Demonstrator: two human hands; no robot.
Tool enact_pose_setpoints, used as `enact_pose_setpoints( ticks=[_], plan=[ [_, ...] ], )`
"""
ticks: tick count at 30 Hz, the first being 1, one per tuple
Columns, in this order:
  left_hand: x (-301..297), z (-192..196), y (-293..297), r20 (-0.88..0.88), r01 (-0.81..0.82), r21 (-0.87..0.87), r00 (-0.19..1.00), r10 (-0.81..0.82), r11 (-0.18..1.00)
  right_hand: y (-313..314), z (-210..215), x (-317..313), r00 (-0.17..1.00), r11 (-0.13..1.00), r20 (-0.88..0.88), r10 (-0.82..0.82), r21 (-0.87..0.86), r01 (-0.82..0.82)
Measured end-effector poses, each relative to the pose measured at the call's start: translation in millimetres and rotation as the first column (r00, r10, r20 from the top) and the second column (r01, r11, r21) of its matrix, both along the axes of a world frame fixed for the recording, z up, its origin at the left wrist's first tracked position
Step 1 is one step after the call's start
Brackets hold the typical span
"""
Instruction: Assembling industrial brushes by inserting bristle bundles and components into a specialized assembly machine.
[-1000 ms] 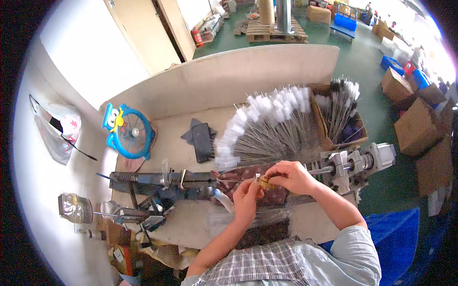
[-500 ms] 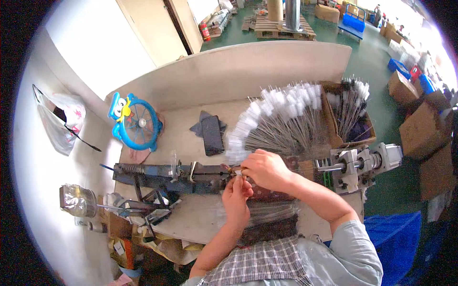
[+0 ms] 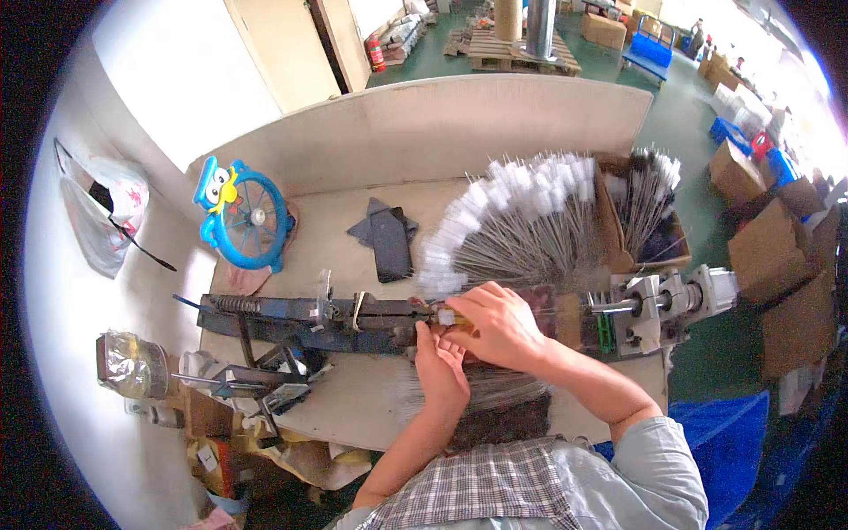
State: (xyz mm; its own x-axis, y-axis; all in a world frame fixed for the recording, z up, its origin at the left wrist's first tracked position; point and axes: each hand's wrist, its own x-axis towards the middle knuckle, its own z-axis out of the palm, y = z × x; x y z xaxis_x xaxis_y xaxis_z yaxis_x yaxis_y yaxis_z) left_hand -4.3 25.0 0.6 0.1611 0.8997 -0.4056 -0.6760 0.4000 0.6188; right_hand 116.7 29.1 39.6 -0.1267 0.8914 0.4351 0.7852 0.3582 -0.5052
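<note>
A cardboard box [image 3: 654,231] at the bench's far right holds a bundle of thin metal rods with white tips; a larger fan of white-tipped rods [image 3: 521,231] lies spread on the table [image 3: 353,397] beside it; since the earlier frames both hands have shifted left along the dark blue machine [image 3: 300,320]; the right hand [image 3: 495,327] arches over, fingers curled, pinching a small white-tipped piece [image 3: 444,315] at the machine; the left hand [image 3: 442,371] sits just beneath, fingers pressed up against it.
</note>
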Motion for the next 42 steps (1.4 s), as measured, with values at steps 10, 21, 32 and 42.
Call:
enact_pose_setpoints(
  ticks=[10,21,32,42],
  plan=[
    [2,-23,2,0.075,-0.06,0.089,0.996,0.054,0.994,2,-17,6,0.999,0.967,0.034,0.004,0.254,-0.013],
    [17,-2,-2,-0.037,-0.171,0.089,0.984,0.175,0.981,-7,-13,26,0.998,0.97,-0.009,0.061,0.237,-0.057],
    [11,-12,1,0.013,-0.143,0.089,0.99,0.142,0.986,-11,-13,-7,0.989,0.97,-0.029,-0.143,0.195,0.146],
    [10,-11,-7,0.093,-0.162,0.059,0.983,0.156,0.985,-13,-13,-2,0.984,0.949,-0.009,-0.176,0.266,0.172]
  ],
)
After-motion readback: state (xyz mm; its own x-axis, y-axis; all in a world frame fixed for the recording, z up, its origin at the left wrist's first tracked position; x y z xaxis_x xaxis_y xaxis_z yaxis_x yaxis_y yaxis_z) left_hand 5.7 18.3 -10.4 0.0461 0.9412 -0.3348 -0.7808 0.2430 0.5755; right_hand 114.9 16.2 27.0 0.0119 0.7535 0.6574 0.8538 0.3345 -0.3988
